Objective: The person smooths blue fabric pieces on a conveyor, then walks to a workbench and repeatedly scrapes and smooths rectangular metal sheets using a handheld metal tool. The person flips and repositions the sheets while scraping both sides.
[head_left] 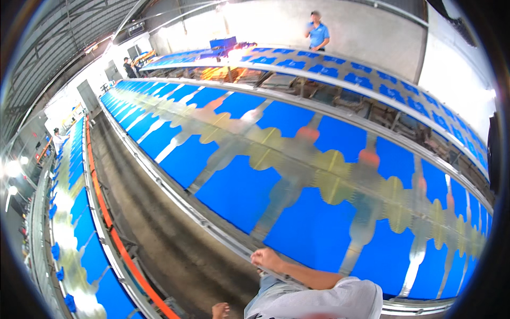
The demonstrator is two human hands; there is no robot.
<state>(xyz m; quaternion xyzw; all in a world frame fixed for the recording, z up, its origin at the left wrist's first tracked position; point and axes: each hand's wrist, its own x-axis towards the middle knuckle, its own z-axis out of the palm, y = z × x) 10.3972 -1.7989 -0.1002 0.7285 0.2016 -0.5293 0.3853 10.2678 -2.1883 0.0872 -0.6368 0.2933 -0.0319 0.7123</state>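
My right hand (267, 259) is at the near metal rail (220, 229) of a long table, its forearm bent across in front of my body. Its fingers are curled in; whatever they may hold is hidden. Low down to the left, my left hand (220, 310) hangs over the aisle, partly cut off by the lower edge, so its grip is unclear. Beside my right hand, flat blue fabric panels (311, 228) lie in rows along the table. Between them the tabletop shows grey and yellowish, with scalloped yellow patches (333, 177) down the middle and a few reddish patches (368, 157).
A concrete aisle (159, 234) runs left of the table. An orange rail (119, 242) edges another long table with blue panels (109, 287). Behind stands a third table (366, 80), with a blue machine (223, 42) and a person in a blue shirt (319, 34).
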